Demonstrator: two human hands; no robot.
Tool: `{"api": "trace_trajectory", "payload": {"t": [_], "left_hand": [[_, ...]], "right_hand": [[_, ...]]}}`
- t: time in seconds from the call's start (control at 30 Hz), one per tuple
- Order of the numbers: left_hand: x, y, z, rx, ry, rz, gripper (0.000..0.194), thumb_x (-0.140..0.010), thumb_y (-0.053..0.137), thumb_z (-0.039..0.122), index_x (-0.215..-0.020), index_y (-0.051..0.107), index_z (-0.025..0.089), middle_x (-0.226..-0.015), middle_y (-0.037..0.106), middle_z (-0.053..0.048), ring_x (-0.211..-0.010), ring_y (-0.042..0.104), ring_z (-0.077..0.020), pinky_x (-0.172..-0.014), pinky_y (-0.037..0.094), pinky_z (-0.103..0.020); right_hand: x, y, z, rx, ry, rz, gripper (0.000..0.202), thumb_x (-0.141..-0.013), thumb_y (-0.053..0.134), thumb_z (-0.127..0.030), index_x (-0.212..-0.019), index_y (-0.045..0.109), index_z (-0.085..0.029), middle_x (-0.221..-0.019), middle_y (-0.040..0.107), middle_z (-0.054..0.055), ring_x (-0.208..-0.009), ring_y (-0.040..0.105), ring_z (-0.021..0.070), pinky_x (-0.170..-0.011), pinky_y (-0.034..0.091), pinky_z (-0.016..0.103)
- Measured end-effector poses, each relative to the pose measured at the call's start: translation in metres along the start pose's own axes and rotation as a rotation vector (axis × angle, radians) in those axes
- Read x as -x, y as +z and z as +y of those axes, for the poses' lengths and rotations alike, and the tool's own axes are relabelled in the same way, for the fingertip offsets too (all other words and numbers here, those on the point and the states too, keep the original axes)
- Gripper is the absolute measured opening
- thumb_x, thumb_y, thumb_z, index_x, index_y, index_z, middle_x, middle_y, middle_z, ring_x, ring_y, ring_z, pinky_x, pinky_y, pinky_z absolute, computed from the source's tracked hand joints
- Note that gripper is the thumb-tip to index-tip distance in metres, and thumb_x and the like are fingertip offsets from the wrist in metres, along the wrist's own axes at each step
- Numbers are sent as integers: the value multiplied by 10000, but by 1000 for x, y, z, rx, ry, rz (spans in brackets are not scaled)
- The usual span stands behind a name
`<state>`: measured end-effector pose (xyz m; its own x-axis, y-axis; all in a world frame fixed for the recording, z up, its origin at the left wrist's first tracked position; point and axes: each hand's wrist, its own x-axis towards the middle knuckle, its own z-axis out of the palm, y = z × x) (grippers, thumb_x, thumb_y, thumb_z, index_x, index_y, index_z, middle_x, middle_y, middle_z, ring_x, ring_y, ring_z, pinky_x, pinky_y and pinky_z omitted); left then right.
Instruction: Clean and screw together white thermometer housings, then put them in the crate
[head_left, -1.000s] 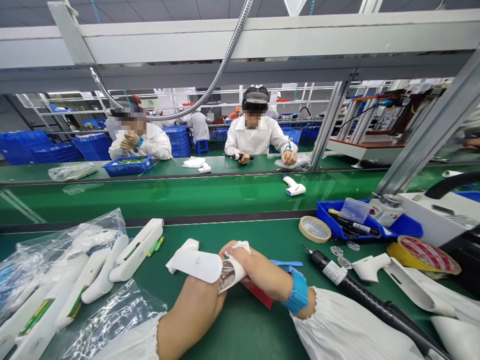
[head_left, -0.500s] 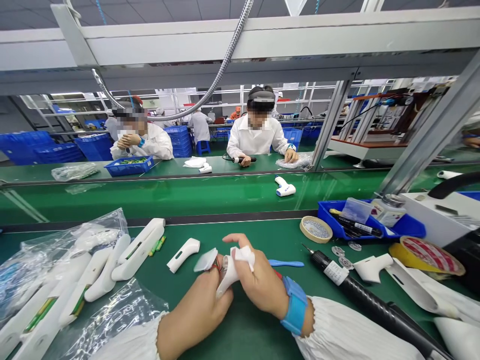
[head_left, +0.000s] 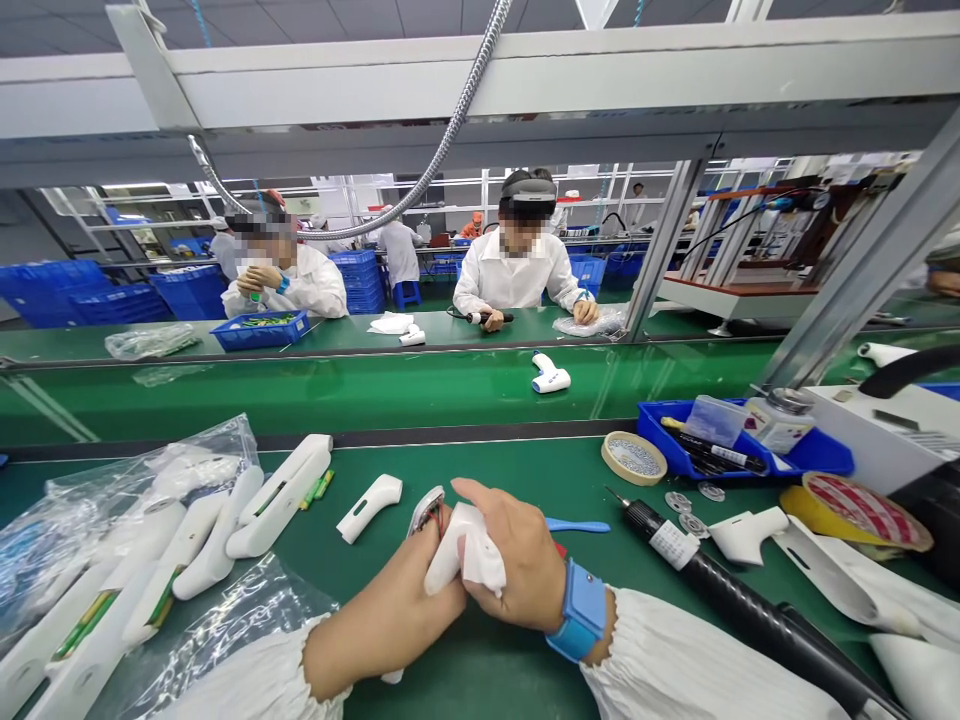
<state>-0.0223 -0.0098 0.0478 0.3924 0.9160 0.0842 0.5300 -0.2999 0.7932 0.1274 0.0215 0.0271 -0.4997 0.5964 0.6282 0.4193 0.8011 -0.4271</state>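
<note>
My left hand is closed around a white plastic shell, with a rounded head part and thin red wires showing at its far end. A crumpled white wipe is pinched in my right hand and lies against the shell's side. My right index finger reaches over the top of the shell. A curved white handle piece lies on the green bench just left of my hands. Behind my right hand is a blue plastic stick. My fingers hide much of the shell.
Several white housings and clear bags cover the left side. At right lie an electric screwdriver, a tape roll, a blue tray and white shells. A white thermometer-shaped device sits on the green conveyor. Two co-workers sit opposite.
The shell has turned in my hands, so its outer side now shows instead of the hollow inside. The wipe has moved lower along it. The device on the conveyor has shifted left.
</note>
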Motion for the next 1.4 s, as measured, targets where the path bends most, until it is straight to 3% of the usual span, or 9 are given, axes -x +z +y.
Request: {"api": "trace_trajectory", "payload": {"t": [0.07,0.17,0.27,0.37,0.6,0.93,1.03,1.2,1.4], "left_hand": [[1,0,-1,-69,-6,20,93,-766,408,146,-838,445,190,-813,525,-20,-728,507,-150,-683,466,-284],[0,1,-9,-287,-15,76,133,-720,400,107,-808,457,190,-779,535,-30,-686,513,-173,-651,462,-317],[-3,2,-16,-404,80,91,211,-720,405,110,-902,488,177,-849,573,-76,-841,546,-240,-757,453,-389],[-7,0,-17,-309,160,98,277,-717,418,92,-967,490,186,-867,583,-63,-941,528,-230,-845,431,-378],[-11,-3,-8,5,23,164,142,-700,438,82,-785,490,183,-760,554,-10,-716,539,-151,-673,484,-274],[-9,0,-10,188,-57,117,336,-775,507,253,-1100,481,170,-1007,592,-72,-840,572,-181,-728,480,-288],[-9,-1,-8,184,-20,117,328,-782,487,217,-1107,471,186,-1044,587,-62,-897,559,-181,-789,464,-299],[-12,-3,-4,163,41,114,165,-765,441,131,-892,524,196,-884,603,-21,-829,549,-164,-789,450,-287],[-14,-4,-6,105,134,152,140,-781,458,161,-901,517,199,-860,562,-25,-828,514,-167,-806,434,-299]], "right_hand": [[-2,0,-2,-104,97,-20,439,-800,380,-357,-1179,389,-137,-840,593,93,-717,551,221,-646,416,335],[-12,-3,-4,-445,457,-105,323,-851,301,-322,-1101,438,-170,-623,511,-8,-544,473,133,-525,382,251],[-22,-8,0,-885,788,-316,263,-848,309,-336,-934,503,-179,-510,403,-57,-408,330,70,-383,257,180],[-28,-11,7,-1252,942,-508,207,-800,395,-325,-879,524,-183,-424,318,-96,-326,179,36,-334,88,166],[-28,-8,7,-1414,1003,-320,265,-779,458,-305,-973,564,-159,-388,375,-88,-316,229,21,-345,106,147],[-29,-11,7,-1359,1006,-275,294,-773,452,-308,-993,570,-153,-391,405,-79,-317,258,22,-344,133,140],[-29,-12,5,-1299,994,-266,284,-788,443,-322,-980,566,-153,-395,394,-82,-323,263,24,-345,141,141],[-30,-12,5,-1180,962,-250,275,-793,468,-340,-983,557,-161,-406,403,-78,-337,293,35,-341,165,148],[-30,-12,5,-1101,946,-235,266,-797,475,-331,-989,561,-168,-438,420,-68,-347,317,40,-337,195,150]]}}
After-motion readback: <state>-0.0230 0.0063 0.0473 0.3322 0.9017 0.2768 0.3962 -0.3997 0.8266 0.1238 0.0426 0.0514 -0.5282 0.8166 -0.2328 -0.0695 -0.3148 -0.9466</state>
